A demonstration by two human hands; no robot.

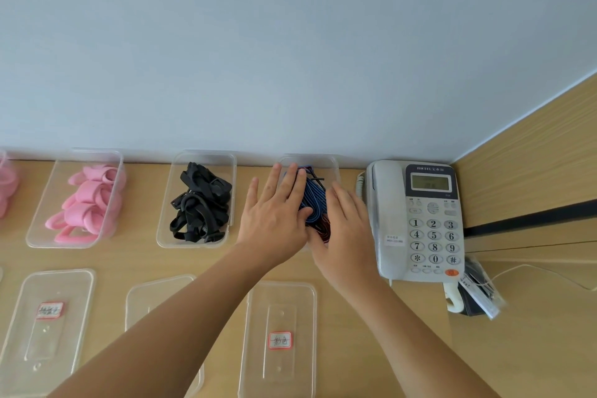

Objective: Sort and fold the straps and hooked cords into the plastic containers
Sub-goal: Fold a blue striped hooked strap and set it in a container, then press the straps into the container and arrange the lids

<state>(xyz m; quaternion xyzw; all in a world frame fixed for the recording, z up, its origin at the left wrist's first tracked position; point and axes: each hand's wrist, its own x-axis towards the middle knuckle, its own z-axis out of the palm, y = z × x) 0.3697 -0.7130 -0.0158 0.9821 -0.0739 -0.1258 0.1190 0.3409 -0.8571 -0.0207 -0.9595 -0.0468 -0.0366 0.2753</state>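
Two flat hands, left [277, 210] and right [347, 223], press blue-and-red hooked cords [312, 207] into the container [332, 165] beside the telephone [416, 220]. Cords look light, springy; hold mid-bundle, clear of hooks.

Plain pale blue-grey painted wall [290, 42] fills the upper half, evenly lit, no marks. Below it a light wood-grain desktop [533, 349] runs left to right, meeting the wall at a straight back edge. On the right, a side panel in matching light wood [523, 171] w/ a dark horizontal slot [529, 218] across it. A grey corded desk phone w/ keypad & small display [416, 220] sits in the corner, beside that panel.
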